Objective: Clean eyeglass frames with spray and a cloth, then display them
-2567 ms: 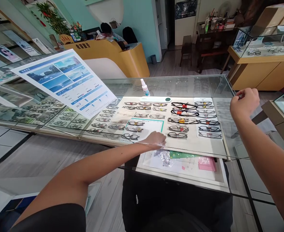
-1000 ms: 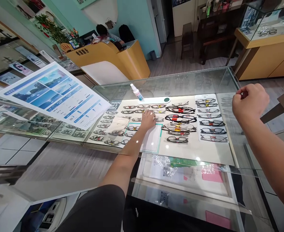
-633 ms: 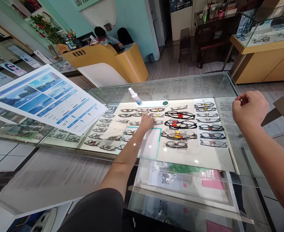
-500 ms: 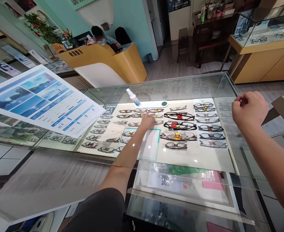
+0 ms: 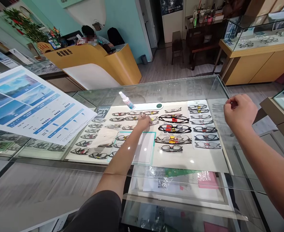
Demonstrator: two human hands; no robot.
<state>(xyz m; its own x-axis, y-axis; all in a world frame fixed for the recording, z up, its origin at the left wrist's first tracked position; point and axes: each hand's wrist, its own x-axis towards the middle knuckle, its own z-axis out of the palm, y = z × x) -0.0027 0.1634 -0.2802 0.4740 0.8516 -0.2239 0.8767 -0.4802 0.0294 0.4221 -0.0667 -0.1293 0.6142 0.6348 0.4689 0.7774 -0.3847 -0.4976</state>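
Head view: the left grip (image 5: 143,122) lies under the glass tabletop (image 5: 185,86), fingers curled down on a pair of glasses (image 5: 153,121) in the rows; whether it pinches them I cannot tell; a teal-edged mat (image 5: 145,149) lies bare just nearward of it; a spray bottle (image 5: 126,100) stands beyond, leftward; the right grip (image 5: 239,113) is a closed fist at the tabletop's right edge, its contents hidden; by my reading, the pair is reached but not yet lifted.

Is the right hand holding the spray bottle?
No, the spray bottle sits across the display case, apart from the right hand, a closed fist.
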